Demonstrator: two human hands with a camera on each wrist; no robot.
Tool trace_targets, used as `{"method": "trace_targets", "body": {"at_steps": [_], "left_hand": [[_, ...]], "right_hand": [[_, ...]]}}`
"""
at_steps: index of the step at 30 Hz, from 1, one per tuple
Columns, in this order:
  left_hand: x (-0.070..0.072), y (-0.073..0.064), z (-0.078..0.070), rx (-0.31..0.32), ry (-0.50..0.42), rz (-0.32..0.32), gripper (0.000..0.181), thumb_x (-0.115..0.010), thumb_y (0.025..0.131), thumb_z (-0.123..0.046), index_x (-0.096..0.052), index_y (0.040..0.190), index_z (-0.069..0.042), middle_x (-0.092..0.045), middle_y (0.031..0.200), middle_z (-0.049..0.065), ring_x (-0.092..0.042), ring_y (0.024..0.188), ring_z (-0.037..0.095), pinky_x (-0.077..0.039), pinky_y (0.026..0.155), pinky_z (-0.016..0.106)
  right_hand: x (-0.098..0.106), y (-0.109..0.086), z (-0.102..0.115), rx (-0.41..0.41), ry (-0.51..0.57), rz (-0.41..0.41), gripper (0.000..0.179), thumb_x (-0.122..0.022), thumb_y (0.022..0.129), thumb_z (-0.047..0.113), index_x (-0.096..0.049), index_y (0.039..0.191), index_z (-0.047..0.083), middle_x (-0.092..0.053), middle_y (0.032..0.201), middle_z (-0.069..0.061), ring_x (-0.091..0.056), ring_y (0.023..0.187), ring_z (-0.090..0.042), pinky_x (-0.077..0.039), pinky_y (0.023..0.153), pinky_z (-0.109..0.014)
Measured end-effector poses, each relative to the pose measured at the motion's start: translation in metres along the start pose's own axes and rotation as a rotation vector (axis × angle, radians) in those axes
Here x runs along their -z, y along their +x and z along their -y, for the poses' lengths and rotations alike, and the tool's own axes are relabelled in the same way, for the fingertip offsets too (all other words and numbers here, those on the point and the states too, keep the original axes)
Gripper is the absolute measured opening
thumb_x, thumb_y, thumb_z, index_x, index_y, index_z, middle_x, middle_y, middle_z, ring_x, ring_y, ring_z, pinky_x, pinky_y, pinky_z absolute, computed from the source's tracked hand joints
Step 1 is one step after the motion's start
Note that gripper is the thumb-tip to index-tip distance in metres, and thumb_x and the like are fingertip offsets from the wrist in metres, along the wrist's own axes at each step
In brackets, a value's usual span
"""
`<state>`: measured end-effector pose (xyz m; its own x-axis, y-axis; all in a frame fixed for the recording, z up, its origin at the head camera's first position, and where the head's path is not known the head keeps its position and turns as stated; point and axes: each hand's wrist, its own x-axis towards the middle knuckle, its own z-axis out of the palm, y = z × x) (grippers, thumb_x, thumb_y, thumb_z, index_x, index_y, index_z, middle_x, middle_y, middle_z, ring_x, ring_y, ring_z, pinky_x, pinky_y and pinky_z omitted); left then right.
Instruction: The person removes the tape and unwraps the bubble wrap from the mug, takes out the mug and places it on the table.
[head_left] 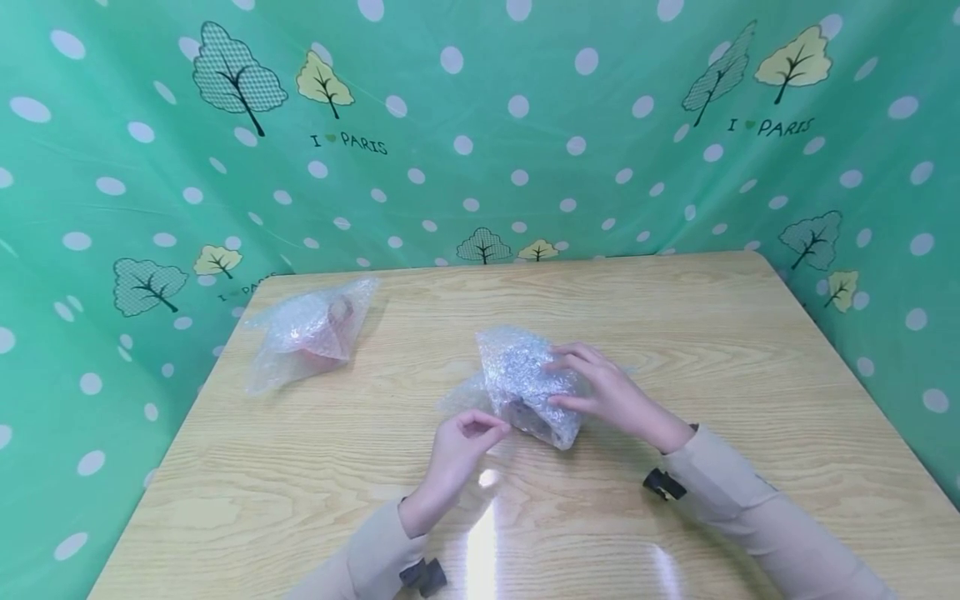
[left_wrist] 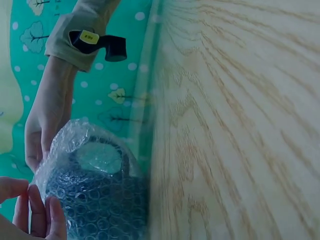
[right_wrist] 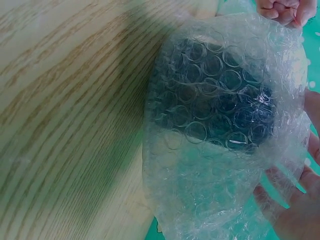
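Observation:
A bundle of clear bubble wrap [head_left: 525,371] lies near the middle of the table, around a dark item [right_wrist: 215,95] whose kind the wrap blurs. In the left wrist view, a loop like a handle [left_wrist: 125,155] shows through the plastic. My left hand [head_left: 457,454] pinches the near left edge of the wrap between thumb and fingertips. Over the right side of the bundle, my right hand [head_left: 607,396] rests with its fingers spread and fairly straight, touching the plastic. The right wrist view has those fingers [right_wrist: 295,200] along the wrap's side.
At the far left of the wooden table [head_left: 675,317] lies a second bubble-wrapped bundle [head_left: 315,329] with something reddish inside. A green dotted cloth [head_left: 517,133] hangs behind the table and along both sides. Black wrist mounts [head_left: 664,483] sit at the sleeves.

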<state>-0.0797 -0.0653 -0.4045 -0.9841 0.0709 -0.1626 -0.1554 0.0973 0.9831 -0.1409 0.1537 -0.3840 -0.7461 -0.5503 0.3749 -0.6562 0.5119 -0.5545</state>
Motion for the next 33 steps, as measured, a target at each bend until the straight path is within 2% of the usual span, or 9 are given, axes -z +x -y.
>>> {"method": "trace_targets", "body": {"at_steps": [6, 16, 23, 33], "left_hand": [[0.001, -0.002, -0.003, -0.04, -0.012, -0.016, 0.021, -0.066, 0.077, -0.011, -0.06, 0.089, 0.006, -0.064, 0.088, 0.012, -0.061, 0.082, 0.016, -0.05, 0.078, 0.025], [0.005, -0.006, -0.007, -0.055, -0.007, -0.032, 0.023, -0.066, 0.077, -0.013, -0.061, 0.09, 0.004, -0.064, 0.092, 0.012, -0.061, 0.087, 0.019, -0.049, 0.082, 0.026], [0.007, -0.008, -0.012, -0.112, 0.011, -0.07, 0.018, -0.065, 0.078, -0.009, -0.062, 0.09, 0.004, -0.064, 0.092, 0.015, -0.062, 0.086, 0.02, -0.049, 0.079, 0.023], [0.01, -0.012, -0.012, -0.158, 0.011, -0.126, 0.014, -0.066, 0.077, -0.006, -0.063, 0.087, 0.003, -0.065, 0.089, 0.014, -0.062, 0.081, 0.019, -0.05, 0.077, 0.024]], "right_hand": [[-0.001, 0.0, -0.001, -0.006, -0.002, 0.004, 0.041, -0.072, 0.07, 0.022, -0.059, 0.106, 0.007, -0.049, 0.123, -0.012, -0.046, 0.113, -0.027, -0.038, 0.096, -0.041], [-0.001, 0.0, -0.001, -0.017, -0.001, 0.01, 0.041, -0.072, 0.071, 0.023, -0.059, 0.107, 0.008, -0.048, 0.123, -0.011, -0.046, 0.113, -0.027, -0.038, 0.096, -0.043], [-0.001, 0.0, 0.0, -0.029, 0.006, 0.013, 0.041, -0.071, 0.072, 0.024, -0.059, 0.107, 0.009, -0.048, 0.124, -0.01, -0.045, 0.114, -0.027, -0.036, 0.097, -0.043], [-0.001, -0.001, 0.0, -0.033, 0.011, 0.016, 0.041, -0.071, 0.072, 0.024, -0.059, 0.108, 0.009, -0.048, 0.125, -0.011, -0.044, 0.115, -0.027, -0.036, 0.097, -0.043]]}}
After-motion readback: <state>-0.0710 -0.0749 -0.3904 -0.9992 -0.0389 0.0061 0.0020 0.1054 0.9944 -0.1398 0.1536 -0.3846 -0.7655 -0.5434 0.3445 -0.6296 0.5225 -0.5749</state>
